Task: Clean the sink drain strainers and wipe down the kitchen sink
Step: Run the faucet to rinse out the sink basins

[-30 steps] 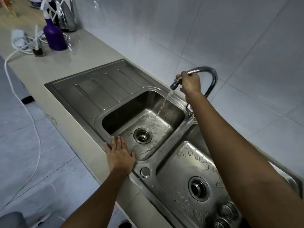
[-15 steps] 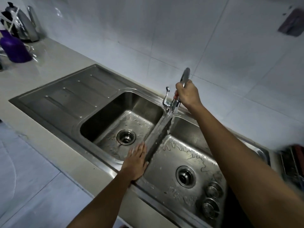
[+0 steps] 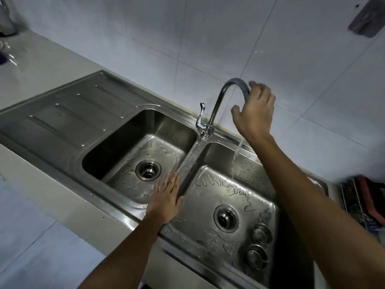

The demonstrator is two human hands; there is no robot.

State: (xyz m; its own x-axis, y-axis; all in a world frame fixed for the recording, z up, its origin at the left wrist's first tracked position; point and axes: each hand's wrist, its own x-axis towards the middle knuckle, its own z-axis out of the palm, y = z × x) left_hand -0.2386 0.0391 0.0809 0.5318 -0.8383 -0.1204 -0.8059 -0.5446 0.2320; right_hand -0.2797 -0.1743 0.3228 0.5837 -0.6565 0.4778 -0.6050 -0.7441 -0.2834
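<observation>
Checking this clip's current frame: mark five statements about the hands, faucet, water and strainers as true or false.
1. The right hand grips the faucet spout. True.
2. Water pours into the left basin. False: it falls into the right basin.
3. The left hand lies flat on the divider between the basins. True.
4. Two loose strainers sit on the countertop. False: they lie inside the right basin.
5. The left hand holds a sponge. False: it holds nothing.
</observation>
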